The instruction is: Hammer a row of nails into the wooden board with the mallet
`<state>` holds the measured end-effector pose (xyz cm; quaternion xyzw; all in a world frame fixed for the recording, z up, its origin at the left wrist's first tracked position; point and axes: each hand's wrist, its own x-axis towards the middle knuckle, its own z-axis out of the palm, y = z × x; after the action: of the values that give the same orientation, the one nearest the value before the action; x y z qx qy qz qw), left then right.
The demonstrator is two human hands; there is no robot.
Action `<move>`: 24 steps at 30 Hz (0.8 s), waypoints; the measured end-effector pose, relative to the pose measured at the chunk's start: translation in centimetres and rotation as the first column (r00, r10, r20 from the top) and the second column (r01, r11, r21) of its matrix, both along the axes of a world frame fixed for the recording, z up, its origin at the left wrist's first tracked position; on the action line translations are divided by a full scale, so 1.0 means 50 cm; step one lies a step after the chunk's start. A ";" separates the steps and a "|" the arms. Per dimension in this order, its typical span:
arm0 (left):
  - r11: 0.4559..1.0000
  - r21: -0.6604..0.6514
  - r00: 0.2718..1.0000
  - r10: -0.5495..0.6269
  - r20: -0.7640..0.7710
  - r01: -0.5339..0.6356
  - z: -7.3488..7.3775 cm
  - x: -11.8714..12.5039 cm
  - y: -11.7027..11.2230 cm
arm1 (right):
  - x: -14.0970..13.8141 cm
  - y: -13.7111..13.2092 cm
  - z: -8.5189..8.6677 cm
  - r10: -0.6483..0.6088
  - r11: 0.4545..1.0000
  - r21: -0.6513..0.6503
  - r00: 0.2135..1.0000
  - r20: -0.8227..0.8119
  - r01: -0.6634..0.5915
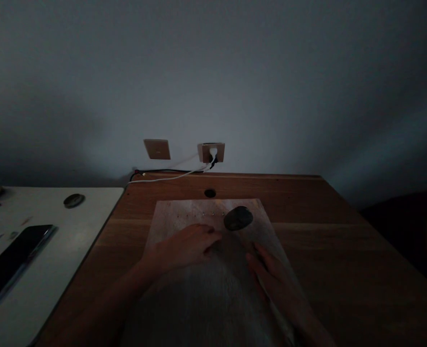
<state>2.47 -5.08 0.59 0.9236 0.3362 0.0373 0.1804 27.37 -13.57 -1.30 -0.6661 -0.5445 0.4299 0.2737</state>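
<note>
A pale flat board (231,299) lies on the brown wooden table, reaching toward the wall. Several small nail-like points stand in a row near its far edge. Beside the right end of that row rests a dark oval object (238,218), perhaps a computer mouse or a stone. My left hand (187,246) is palm down over the board's middle, its fingers loosely bent and apart; nothing shows in them. My right hand (274,274) is at the board's right side, thumb and fingers stretched forward with a gap between. Dim light hides what lies under both hands.
On the left, a white tabletop (72,241) holds a phone (14,260) and a small round dark disc (73,200). Behind the wooden table (343,250), cables run to a wall socket (213,152). A dark round hole (210,193) shows beyond the board.
</note>
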 end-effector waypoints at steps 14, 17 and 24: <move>0.841 -0.283 0.719 0.541 0.436 -0.461 -0.048 -0.086 0.104 | -0.004 0.000 -0.002 0.011 0.992 -0.122 0.998 -0.067 -0.019; 0.860 -0.265 0.747 0.510 0.427 -0.436 -0.051 -0.081 0.105 | -0.011 -0.002 0.002 0.043 0.991 -0.123 0.990 -0.132 -0.059; 0.858 -0.206 0.743 0.511 0.432 -0.470 -0.065 -0.087 0.103 | -0.009 -0.008 -0.007 -0.054 0.980 -0.194 0.997 -0.052 0.043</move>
<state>-1.89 0.08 -2.65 0.7563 0.5143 0.2927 0.2790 26.92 -13.94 -1.65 -0.6900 -0.4759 0.4926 0.2339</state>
